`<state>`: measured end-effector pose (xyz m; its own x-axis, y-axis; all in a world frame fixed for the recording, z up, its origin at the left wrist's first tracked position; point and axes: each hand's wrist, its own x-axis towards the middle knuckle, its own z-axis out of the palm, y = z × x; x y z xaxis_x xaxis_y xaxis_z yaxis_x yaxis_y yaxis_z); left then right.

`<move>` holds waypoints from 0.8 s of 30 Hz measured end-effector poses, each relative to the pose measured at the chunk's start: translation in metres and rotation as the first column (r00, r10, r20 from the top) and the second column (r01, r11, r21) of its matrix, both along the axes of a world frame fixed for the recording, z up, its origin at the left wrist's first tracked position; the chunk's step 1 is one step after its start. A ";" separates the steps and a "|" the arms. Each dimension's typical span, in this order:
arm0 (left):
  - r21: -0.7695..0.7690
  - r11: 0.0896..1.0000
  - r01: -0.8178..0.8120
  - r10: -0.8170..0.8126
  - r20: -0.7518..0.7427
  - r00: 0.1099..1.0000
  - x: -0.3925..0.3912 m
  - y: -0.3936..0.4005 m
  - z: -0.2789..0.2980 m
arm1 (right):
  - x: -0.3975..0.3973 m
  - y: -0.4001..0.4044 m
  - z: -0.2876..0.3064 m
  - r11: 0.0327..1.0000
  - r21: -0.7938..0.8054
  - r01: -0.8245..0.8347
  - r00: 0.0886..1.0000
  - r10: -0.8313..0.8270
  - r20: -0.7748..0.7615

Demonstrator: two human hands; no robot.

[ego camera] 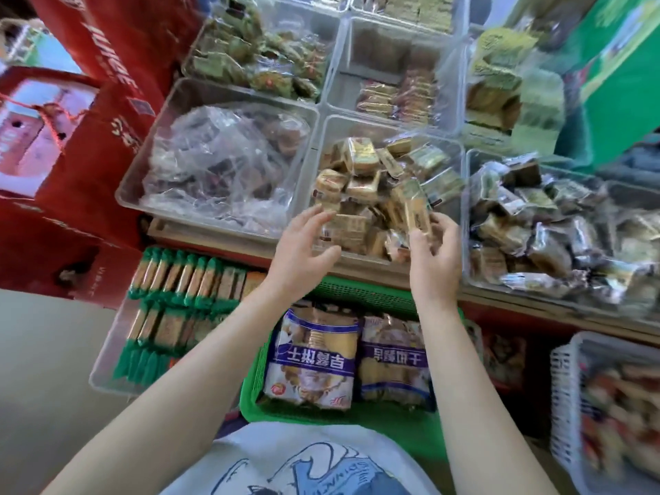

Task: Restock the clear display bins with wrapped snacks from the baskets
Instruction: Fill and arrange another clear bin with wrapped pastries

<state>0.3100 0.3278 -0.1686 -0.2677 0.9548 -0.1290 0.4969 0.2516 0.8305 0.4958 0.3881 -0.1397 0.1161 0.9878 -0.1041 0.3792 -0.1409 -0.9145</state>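
A clear display bin (323,137) in the middle of the shelf holds a heap of small gold-wrapped snacks (360,173). My right hand (434,259) pinches one gold-wrapped snack (414,205) upright at the bin's front edge. My left hand (303,244) reaches over the same front edge with fingers spread and loosely bent, fingertips at the wrapped snacks, holding nothing that I can see. Below my arms a green basket (371,298) holds two large purple-and-white snack bags (314,355).
Neighbouring clear bins hold crumpled plastic bags (221,166), dark wrapped snacks (543,223), green-wrapped snacks (257,62) and orange packs (396,98). A lower clear bin holds green-ended bars (171,301). A white basket (571,398) stands lower right. Red boxes (71,144) stand at the left.
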 end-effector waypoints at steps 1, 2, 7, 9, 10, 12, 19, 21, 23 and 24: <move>-0.034 0.998 0.044 -0.047 -0.094 0.994 0.006 0.004 -0.005 | 0.010 0.007 -0.004 0.996 0.094 -0.003 0.990 -0.010 0.138; -0.084 0.993 0.084 -0.099 -0.194 0.976 0.012 0.007 -0.012 | 0.020 0.013 -0.012 0.989 0.138 -0.048 0.959 0.006 0.284; -0.169 0.973 0.159 -0.217 -0.426 0.878 0.022 0.003 -0.032 | 0.043 0.018 -0.047 0.945 -0.231 -0.233 0.640 0.328 0.695; -0.184 0.968 0.169 -0.233 -0.419 0.878 0.018 0.004 -0.033 | 0.044 0.016 -0.045 0.938 -0.269 -0.220 0.638 0.347 0.688; -0.198 0.965 0.173 -0.241 -0.403 0.883 0.016 0.005 -0.032 | 0.043 0.015 -0.043 0.937 -0.278 -0.213 0.645 0.348 0.681; -0.201 0.965 0.170 -0.228 -0.316 0.921 0.013 0.006 -0.025 | 0.041 0.014 -0.042 0.954 -0.210 -0.212 0.673 0.299 0.677; 0.054 0.979 -0.196 0.198 -0.035 0.979 -0.007 -0.038 -0.006 | -0.006 -0.030 -0.038 0.883 0.290 -0.369 0.890 0.246 0.385; -0.057 0.941 -0.333 0.335 0.022 0.942 -0.024 -0.063 -0.020 | -0.025 -0.047 -0.041 0.879 0.171 -0.445 0.880 0.394 0.266; -0.227 0.859 -0.458 0.480 0.049 0.876 -0.046 -0.094 -0.040 | -0.044 -0.065 -0.057 0.847 -0.015 -0.532 0.828 0.524 0.200; -0.324 0.802 -0.501 0.539 0.031 0.842 -0.057 -0.111 -0.052 | -0.053 -0.075 -0.068 0.819 -0.098 -0.565 0.801 0.573 0.174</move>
<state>0.2527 0.2163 -0.2205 -0.6785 0.5888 -0.4393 0.1269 0.6829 0.7194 0.4432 0.3130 -0.2078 -0.4446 0.8778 -0.1785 0.5648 0.1200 -0.8165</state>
